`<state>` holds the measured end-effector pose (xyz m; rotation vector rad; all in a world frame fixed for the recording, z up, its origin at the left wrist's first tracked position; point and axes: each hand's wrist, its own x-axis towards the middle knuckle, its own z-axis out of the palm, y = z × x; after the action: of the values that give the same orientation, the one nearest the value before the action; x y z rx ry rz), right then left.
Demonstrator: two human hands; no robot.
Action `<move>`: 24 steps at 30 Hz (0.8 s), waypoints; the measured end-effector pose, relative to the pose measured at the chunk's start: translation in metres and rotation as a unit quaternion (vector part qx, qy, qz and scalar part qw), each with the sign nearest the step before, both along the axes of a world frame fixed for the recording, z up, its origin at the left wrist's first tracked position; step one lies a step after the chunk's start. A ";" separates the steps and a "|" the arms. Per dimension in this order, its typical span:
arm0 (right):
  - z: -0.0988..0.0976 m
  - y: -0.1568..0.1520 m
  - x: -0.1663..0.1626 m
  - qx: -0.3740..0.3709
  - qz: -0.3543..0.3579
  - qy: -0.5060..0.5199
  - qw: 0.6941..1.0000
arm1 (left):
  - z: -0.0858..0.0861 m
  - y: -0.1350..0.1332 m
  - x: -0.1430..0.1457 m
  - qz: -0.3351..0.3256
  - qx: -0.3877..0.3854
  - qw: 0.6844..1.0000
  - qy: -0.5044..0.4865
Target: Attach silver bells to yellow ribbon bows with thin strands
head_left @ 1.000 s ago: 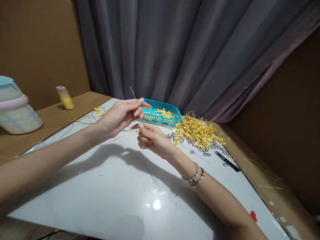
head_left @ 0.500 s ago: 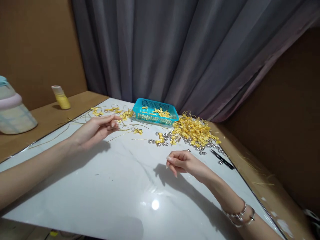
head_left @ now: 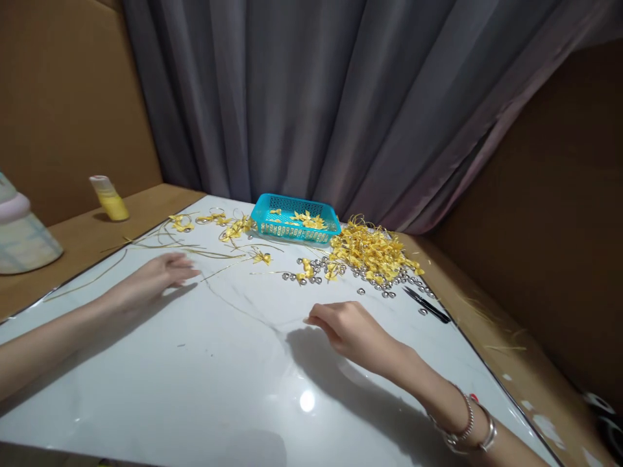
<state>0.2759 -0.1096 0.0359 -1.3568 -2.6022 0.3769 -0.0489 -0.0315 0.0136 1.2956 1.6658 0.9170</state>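
Observation:
My left hand (head_left: pixel 156 274) lies low on the white tabletop (head_left: pixel 219 383), its fingers together and smeared by motion, close to long yellow strands (head_left: pixel 160 246). My right hand (head_left: pixel 346 331) rests on the table with its fingertips pinched on a thin thread (head_left: pixel 263 319). The thread curves across the surface towards my left hand. Whether the left fingers hold its other end does not show. A small yellow bow (head_left: pixel 261 257) lies between the hands and a turquoise basket (head_left: pixel 272 228).
A heap of yellow bows (head_left: pixel 370 250) and several silver bells (head_left: pixel 316 266) lie right of the basket. A black tool (head_left: pixel 426 303) sits near the right edge. A yellow bottle (head_left: pixel 109 198) and a pale jug (head_left: pixel 19 233) stand on the wooden ledge at left.
Both hands have come down from in front of the basket and moved apart. The left went left and low, the right came towards me, and a thread now stretches between them.

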 end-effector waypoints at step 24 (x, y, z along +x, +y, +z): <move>-0.028 -0.004 0.032 0.023 0.022 0.175 0.984 | 0.002 -0.031 0.159 -0.516 -0.005 0.856 -0.022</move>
<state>0.3082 -0.1136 0.0078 -1.1049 -2.3362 0.5089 0.1100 -0.0622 0.0159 1.8216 0.6934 0.2579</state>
